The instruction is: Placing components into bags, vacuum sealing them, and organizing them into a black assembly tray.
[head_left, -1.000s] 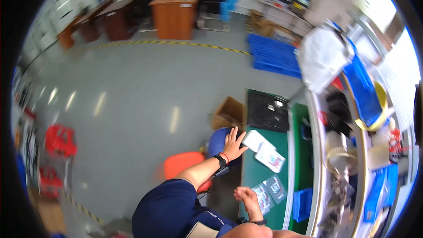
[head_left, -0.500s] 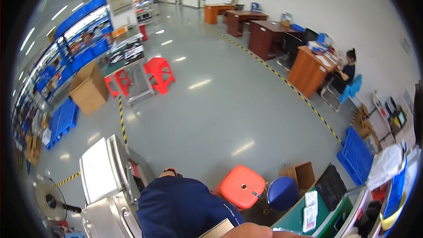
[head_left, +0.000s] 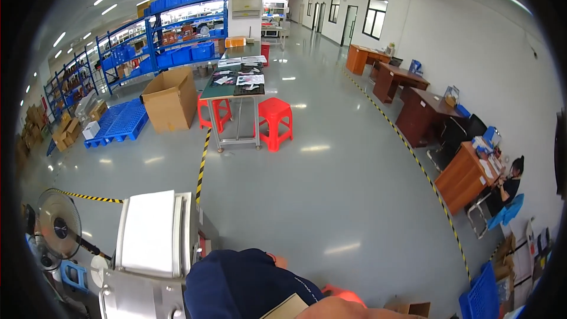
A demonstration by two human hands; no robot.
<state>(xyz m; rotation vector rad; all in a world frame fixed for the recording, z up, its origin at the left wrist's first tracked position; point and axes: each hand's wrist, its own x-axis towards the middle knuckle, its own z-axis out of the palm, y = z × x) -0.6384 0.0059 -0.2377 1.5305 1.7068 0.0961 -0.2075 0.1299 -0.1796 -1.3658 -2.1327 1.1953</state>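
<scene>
Dark navy cloth of a garment fills the lower middle of the head view. Past its far edge shows a small patch of skin with a reddish band, apparently part of my left hand or wrist; its fingers are hidden. Bare skin of an arm crosses the lower edge, and no right hand shows. Left of the cloth stands a metal machine with a white panel tilted up on it. Just beyond the arm peeks the red stool. I see nothing held.
A standing fan is at left. Ahead are a worktable with papers, red stools, a cardboard box and a blue pallet. Desks line the right wall, where a person sits. Striped tape marks the floor.
The view has swung up and to the left, showing more of the shelves and worktable. The near red stool has mostly dropped out of view; the blue stool and cluttered green table are gone.
</scene>
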